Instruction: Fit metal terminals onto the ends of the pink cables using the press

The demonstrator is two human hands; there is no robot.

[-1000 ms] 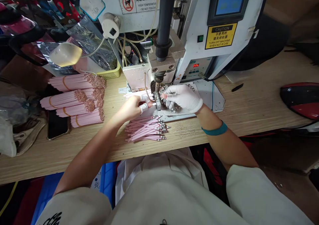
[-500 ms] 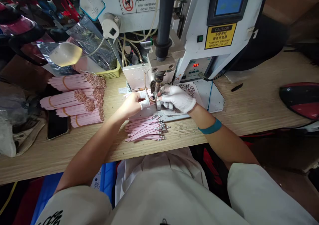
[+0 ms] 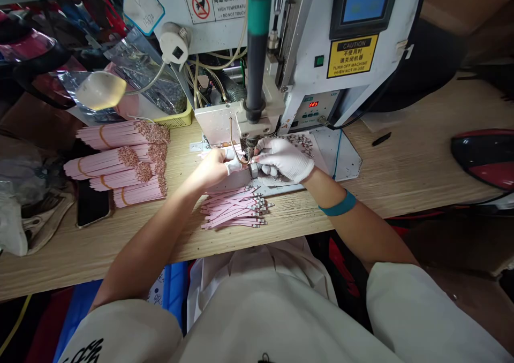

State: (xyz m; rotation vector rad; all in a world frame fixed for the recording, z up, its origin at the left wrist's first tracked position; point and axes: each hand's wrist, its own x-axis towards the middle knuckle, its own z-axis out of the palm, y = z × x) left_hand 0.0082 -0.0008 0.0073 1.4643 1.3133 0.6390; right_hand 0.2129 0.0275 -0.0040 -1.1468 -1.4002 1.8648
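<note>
Both hands meet under the head of a white bench machine [image 3: 313,20], at a small grey metal block [image 3: 254,171]. The left hand [image 3: 217,166], bare except for white covers on its fingertips, comes in from the left with its fingers drawn in close together. The right hand [image 3: 287,159], in a ribbed white knit glove, curls in from the right with thumb and forefinger nearly meeting. The working tip and the fingers hide the spot, so I cannot tell whether either hand grips a strip or a metal piece.

The work looks partway along. A loose, crisscrossed pile of pink strips [image 3: 233,209] lies on the near side of the block, on the table [image 3: 425,175]; most show small metal pieces at their right ends, so these seem to be the done ones. To the left, several banded bundles [image 3: 120,165] are stacked, their right ends coppery with no metal pieces visible; judging by that, plenty remains.

The strips are thin, flat and straight; the bundles make stiff, rounded bricks with rough, speckled ends. Just beyond the right hand, a heap of tiny shiny metal parts [image 3: 303,144] is scattered over a pale sheet. The table has a smooth, pale wood grain. A slick dark phone [image 3: 93,208] lies beside the bundles.
</note>
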